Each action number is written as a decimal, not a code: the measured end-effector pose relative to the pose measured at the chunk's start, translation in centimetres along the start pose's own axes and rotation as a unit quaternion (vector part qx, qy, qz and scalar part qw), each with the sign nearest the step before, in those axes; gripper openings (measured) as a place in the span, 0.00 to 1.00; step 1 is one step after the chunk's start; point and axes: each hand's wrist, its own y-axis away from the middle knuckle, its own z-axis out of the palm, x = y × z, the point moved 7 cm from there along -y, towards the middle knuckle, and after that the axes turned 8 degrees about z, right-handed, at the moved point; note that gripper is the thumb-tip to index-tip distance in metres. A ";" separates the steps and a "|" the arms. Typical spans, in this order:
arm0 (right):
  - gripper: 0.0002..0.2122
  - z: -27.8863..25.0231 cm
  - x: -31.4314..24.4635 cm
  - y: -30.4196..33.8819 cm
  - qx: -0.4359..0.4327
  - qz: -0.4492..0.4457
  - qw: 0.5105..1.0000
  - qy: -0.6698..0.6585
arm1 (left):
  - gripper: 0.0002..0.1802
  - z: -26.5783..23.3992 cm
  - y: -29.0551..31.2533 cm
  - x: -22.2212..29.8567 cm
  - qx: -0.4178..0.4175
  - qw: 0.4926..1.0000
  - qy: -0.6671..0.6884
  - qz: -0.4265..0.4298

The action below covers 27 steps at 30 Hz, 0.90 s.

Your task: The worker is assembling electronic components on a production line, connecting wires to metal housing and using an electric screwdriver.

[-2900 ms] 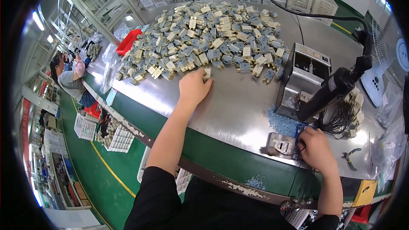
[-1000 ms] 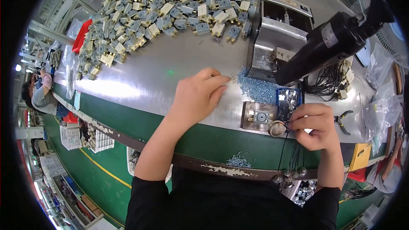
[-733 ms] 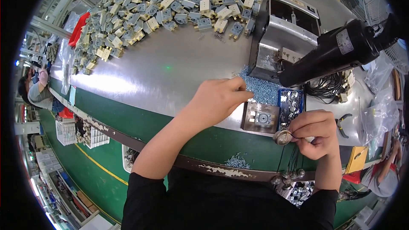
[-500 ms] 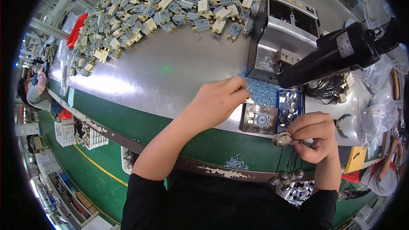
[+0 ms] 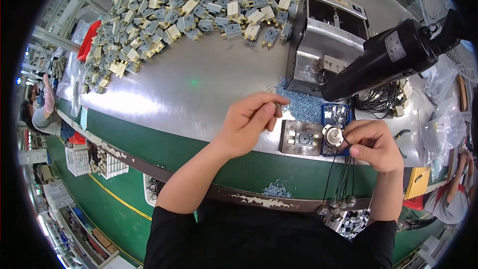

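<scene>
My right hand (image 5: 376, 145) pinches a round metal disc-shaped part (image 5: 332, 136) on a black wire, over the blue tray (image 5: 324, 114) of small metal pieces. My left hand (image 5: 248, 124) is closed, thumb against fingers, just left of a heap of blue-grey screws (image 5: 302, 105). Something small may sit at its fingertips, but I cannot make it out. Between the hands lies a metal fixture block (image 5: 287, 146) with a grey part (image 5: 304, 138) with metal tabs seated in it. Several similar round metal parts (image 5: 343, 203) hang on black wires below my right hand.
A large heap of grey and cream switch-like parts (image 5: 194, 7) covers the far left. A metal machine (image 5: 303, 65) with a black cylinder (image 5: 393, 52) stands behind the screws. Loose screws (image 5: 277, 189) lie near the front edge, pliers (image 5: 401, 134) at right.
My right hand has raised the round metal part up over the blue tray and turned its flat face upward. My left hand has drawn slightly back from the screws, its fingers pinched.
</scene>
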 end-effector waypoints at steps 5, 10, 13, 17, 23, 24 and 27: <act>0.15 -1.6 3.3 0.5 0.090 0.072 0.980 -0.162 | 0.13 2.8 -0.1 -0.3 -0.071 0.993 -0.072 -0.062; 0.10 -1.2 3.6 0.3 0.092 0.048 0.981 -0.165 | 0.13 4.1 0.2 -1.2 -0.092 0.988 -0.092 -0.085; 0.11 -0.8 3.5 -0.1 0.095 0.044 0.983 -0.149 | 0.11 4.1 -0.1 -1.3 -0.112 0.973 -0.187 -0.072; 0.10 -0.5 3.7 -0.4 0.089 0.051 0.984 -0.143 | 0.11 4.9 -0.8 0.0 -0.105 0.972 -0.209 0.037; 0.09 -0.1 3.5 -0.6 0.099 0.049 0.983 -0.143 | 0.14 4.9 -1.0 -0.4 -0.113 0.964 -0.239 0.009; 0.09 0.0 3.5 -0.5 0.112 0.060 0.982 -0.141 | 0.15 4.9 -1.1 -0.5 -0.115 0.963 -0.242 -0.004; 0.08 0.5 3.0 -0.3 0.135 0.065 0.983 -0.109 | 0.17 4.8 -1.0 -0.5 -0.123 0.961 -0.248 -0.004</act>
